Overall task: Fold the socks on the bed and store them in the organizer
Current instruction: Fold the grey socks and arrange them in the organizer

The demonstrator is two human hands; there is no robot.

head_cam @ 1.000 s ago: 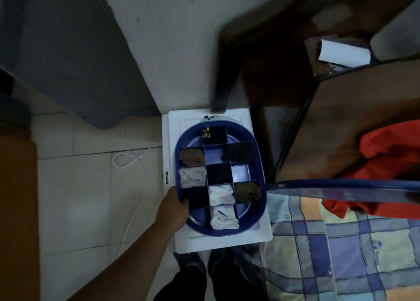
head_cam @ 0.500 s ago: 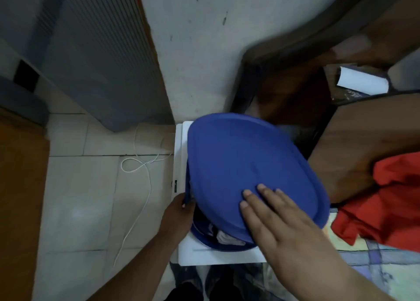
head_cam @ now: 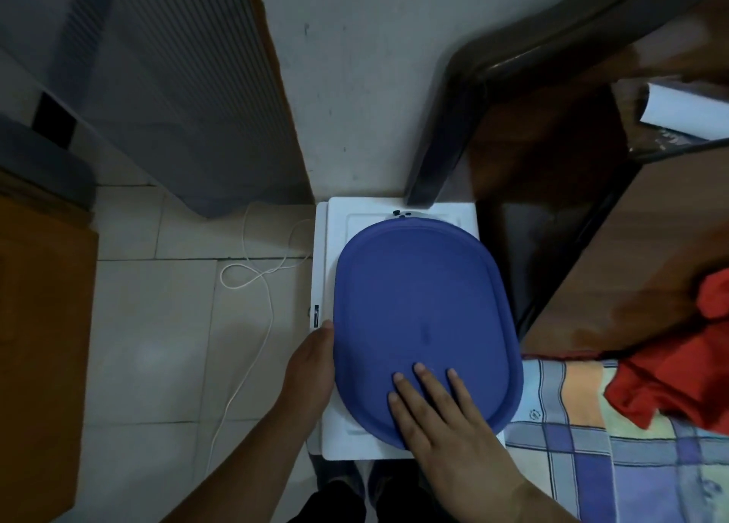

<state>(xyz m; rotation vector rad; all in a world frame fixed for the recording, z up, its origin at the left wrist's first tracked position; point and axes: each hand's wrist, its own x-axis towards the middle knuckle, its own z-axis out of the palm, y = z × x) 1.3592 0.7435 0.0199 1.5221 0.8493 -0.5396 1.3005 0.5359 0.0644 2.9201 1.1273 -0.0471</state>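
Note:
A blue oval lid [head_cam: 422, 309] lies flat over the sock organizer and hides the compartments and the socks inside. The organizer stands on a white box [head_cam: 335, 439] on the floor beside the bed. My right hand [head_cam: 442, 424] presses flat on the near part of the lid with straight fingers. My left hand [head_cam: 311, 368] rests against the lid's left rim; its fingers are hidden behind the edge.
The bed with a checked sheet [head_cam: 615, 463] is at the lower right, with a red garment [head_cam: 670, 368] on it. A white cable [head_cam: 252, 285] loops on the tiled floor to the left. A dark wooden headboard [head_cam: 639, 254] and a grey wall stand behind.
The lid came from the right over the open organizer, first tilted, and now lies flat on it. My right hand stayed on top; my left hand kept its place at the left rim.

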